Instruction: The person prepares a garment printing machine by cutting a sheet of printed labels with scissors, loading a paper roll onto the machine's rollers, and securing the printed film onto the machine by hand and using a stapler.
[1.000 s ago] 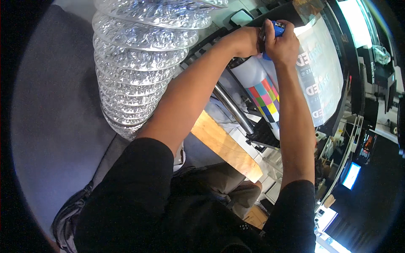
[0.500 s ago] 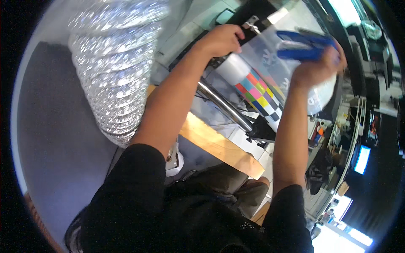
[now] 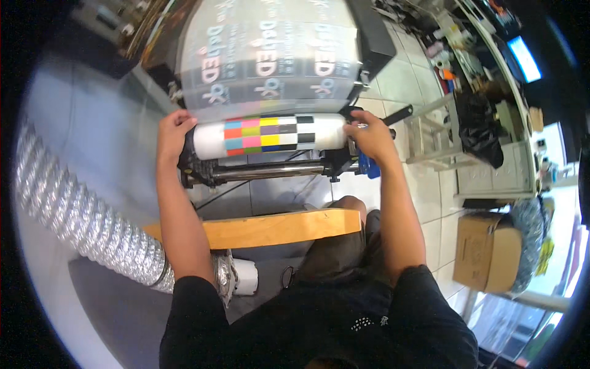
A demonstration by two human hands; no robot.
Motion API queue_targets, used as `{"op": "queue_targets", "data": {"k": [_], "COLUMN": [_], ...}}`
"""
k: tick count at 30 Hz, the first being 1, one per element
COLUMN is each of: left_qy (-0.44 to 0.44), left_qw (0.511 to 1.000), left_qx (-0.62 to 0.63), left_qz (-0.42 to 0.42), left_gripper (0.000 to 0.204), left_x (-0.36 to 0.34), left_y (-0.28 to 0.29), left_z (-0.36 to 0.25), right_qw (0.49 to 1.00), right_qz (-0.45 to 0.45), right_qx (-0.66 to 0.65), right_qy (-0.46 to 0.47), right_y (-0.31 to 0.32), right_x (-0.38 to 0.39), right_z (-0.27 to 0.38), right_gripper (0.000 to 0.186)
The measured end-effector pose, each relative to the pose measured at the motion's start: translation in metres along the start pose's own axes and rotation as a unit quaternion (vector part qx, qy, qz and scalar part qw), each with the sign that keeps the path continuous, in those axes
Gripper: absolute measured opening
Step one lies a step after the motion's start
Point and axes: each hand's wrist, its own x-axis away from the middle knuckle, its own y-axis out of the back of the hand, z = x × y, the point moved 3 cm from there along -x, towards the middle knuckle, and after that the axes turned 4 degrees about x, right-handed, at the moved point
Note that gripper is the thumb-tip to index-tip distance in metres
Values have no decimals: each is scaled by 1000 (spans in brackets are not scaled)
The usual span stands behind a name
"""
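A sheet of clear film [image 3: 270, 58] with white and pink printed lettering hangs down from a machine to a roll. The roll [image 3: 212, 140] is white, with blocks of colour across its middle, and lies crosswise in front of me. My left hand [image 3: 174, 136] is closed, pinching the film's edge at the roll's left end. At the right end my right hand [image 3: 370, 136] has thumb and fingers closed at the film's other edge. A blue object [image 3: 370, 167] shows below that hand; whether the hand holds it is unclear.
Below the roll runs a shiny metal bar [image 3: 270, 171]. Nearer me lies a wooden plank [image 3: 283, 227], with a silver flexible duct [image 3: 92, 224] at left. A stool [image 3: 433, 132], a cardboard box [image 3: 482, 252] and a cluttered shelf [image 3: 485, 67] stand at right.
My view has swung round to face the roll and film squarely. My right hand, which held a blue tool up over the film, is now down at the roll's right end.
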Motion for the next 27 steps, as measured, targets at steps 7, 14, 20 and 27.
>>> {"op": "queue_targets", "data": {"k": [7,14,20,27], "left_qy": [-2,1,-16,-210], "left_qw": [1000,999,1000,922], "left_qx": [30,47,24,-115], "left_qz": [-1,7,-5,-303], "left_gripper": [12,12,13,24], "left_x": [1,-5,-7,71], "left_y": [-14,-5,-10,-98], "left_z": [-14,-5,-12,-110], "right_qw": [993,981,984,989], "right_qz": [7,119,122,109], "right_qx": [111,151,131,104], "right_qy": [-46,-7,13,11], "right_y": [24,20,10,9], "right_x": [-34,-51,-64,-63], "right_z": [8,18,1,-2], "right_gripper": [49,35,29,25]}}
